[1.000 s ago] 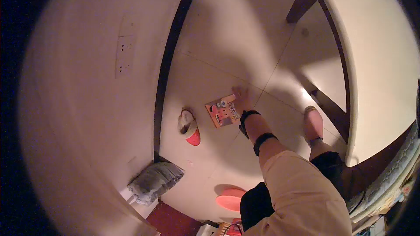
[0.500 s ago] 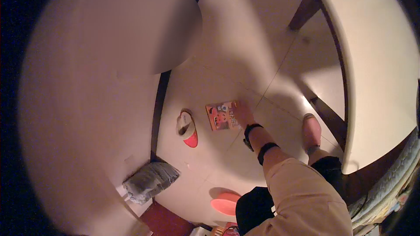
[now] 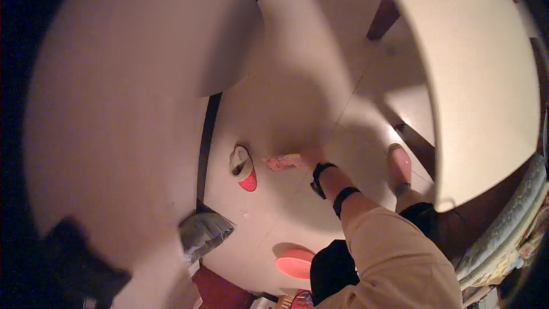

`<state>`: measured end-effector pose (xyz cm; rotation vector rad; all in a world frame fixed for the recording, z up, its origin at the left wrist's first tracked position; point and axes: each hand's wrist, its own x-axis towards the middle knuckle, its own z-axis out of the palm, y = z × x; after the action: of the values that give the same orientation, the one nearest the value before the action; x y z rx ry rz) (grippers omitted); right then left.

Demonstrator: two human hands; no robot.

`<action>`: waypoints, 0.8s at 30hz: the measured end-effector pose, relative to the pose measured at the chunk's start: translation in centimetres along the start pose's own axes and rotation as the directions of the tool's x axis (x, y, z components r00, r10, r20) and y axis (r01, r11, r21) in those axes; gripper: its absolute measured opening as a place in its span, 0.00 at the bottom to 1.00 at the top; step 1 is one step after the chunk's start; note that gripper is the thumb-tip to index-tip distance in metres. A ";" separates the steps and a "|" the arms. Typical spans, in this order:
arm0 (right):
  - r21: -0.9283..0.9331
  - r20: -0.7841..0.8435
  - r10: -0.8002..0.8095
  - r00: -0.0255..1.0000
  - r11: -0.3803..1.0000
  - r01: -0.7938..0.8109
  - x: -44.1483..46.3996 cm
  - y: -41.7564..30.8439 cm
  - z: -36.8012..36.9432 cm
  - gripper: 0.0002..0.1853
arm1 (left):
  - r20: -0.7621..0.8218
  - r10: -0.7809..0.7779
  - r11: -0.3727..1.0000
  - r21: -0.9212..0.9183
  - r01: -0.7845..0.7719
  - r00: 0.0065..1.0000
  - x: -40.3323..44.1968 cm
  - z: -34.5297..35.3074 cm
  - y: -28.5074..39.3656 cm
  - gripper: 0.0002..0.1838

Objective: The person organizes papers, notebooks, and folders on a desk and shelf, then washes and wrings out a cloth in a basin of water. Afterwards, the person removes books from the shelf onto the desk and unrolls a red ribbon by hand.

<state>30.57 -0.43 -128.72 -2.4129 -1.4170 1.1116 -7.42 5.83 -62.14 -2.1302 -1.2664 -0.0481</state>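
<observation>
My right hand [image 3: 312, 157], at the end of a tan-sleeved arm with black straps, grips the right edge of a flat cartoon-printed book or box [image 3: 283, 162]. It is tilted, so its printed face looks narrow, and I cannot tell whether it touches the floor. A red and white shoe [image 3: 243, 169] is on the floor to its left. At the lower left, a blurred dark band [image 3: 86, 260] and pale sleeve [image 3: 157, 283] appear to belong to my left arm. The fingers of that hand cannot be made out.
A cream tabletop [image 3: 486, 91] curves along the right, with a dark leg [image 3: 382, 17] beneath. My foot [image 3: 400, 163] is near it. Below are a coral round object [image 3: 295, 264] and a grey plastic bag [image 3: 206, 234]. A blurred pale surface [image 3: 114, 109] fills the left.
The cartoon-printed book or box has tipped from showing its full face to a narrow slant in my right hand. A blurred dark band and sleeve have come in at the lower left.
</observation>
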 end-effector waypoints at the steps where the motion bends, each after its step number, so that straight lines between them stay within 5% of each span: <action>1: 0.019 0.038 -0.011 0.999 1.000 0.011 -1.9 -0.2 -0.8 0.13 | 0.003 -0.002 1.000 -0.020 0.002 1.000 0.1 0.4 0.2 0.19; 8: 0.135 0.232 -0.127 0.964 0.986 0.097 -13.7 -2.1 -16.2 0.13 | 0.026 -0.128 0.976 -0.174 0.131 0.991 -1.2 0.4 1.6 0.19; 10: 0.353 0.085 -0.299 0.951 0.901 0.251 -20.5 -3.2 -29.8 0.16 | 0.048 -0.187 0.959 -0.208 0.192 0.981 -1.2 0.1 2.9 0.19; 12: 0.216 0.065 -0.252 0.966 0.948 0.233 -22.9 -0.1 -29.0 0.18 | 0.038 -0.241 0.943 -0.224 0.244 0.970 0.9 0.6 5.5 0.18; 13: 0.126 0.061 -0.179 0.982 0.977 0.171 -23.0 0.2 -30.2 0.21 | 0.475 -0.460 0.265 -0.734 0.626 0.751 0.9 3.9 3.3 0.14; 14: 0.171 0.158 -0.080 0.984 0.984 0.053 -26.8 -2.4 -38.6 0.18 | 0.431 -0.520 0.371 -0.664 0.650 0.737 6.5 -3.5 8.3 0.11; 15: 0.115 0.053 -0.187 0.981 0.977 0.180 -29.9 -3.2 -42.0 0.18 | 0.003 -0.270 0.870 -0.429 0.245 0.963 5.9 -3.6 7.6 0.14; 16: 0.048 -0.041 -0.300 0.953 0.952 0.302 -31.8 -2.3 -44.9 0.17 | 0.343 -0.280 0.846 -0.354 0.400 0.897 6.6 -4.6 7.3 0.21; 18: 0.251 -0.117 -0.233 0.965 0.934 0.256 -33.5 0.5 -48.0 0.15 | 0.037 -0.211 0.868 -0.452 0.204 0.977 5.5 -4.5 7.1 0.23; 19: 0.188 -0.117 -0.283 0.952 0.935 0.301 -34.9 -0.3 -51.8 0.15 | 0.029 -0.253 0.843 -0.485 0.235 0.967 5.9 -7.5 7.3 0.22; 20: 0.470 -0.069 -0.191 0.979 0.860 0.201 -38.3 -2.2 -57.0 0.15 | 0.032 -0.334 0.762 -0.580 0.290 0.942 5.6 -9.1 7.5 0.23; 21: 0.706 0.019 -0.110 0.994 0.705 0.065 -41.0 -4.4 -61.6 0.15 | 0.202 -0.389 0.633 -0.650 0.420 0.899 4.3 -9.6 6.9 0.24; 24: 0.702 -0.160 -0.284 0.945 0.640 0.311 -42.9 -9.8 -71.0 0.12 | 0.165 -0.504 0.613 -0.624 0.485 0.848 1.0 -13.9 4.9 0.24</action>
<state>57.51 -12.17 -50.56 -1.5591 -1.0217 1.2227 0.98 -2.54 -53.34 -2.2036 -2.0131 -0.8802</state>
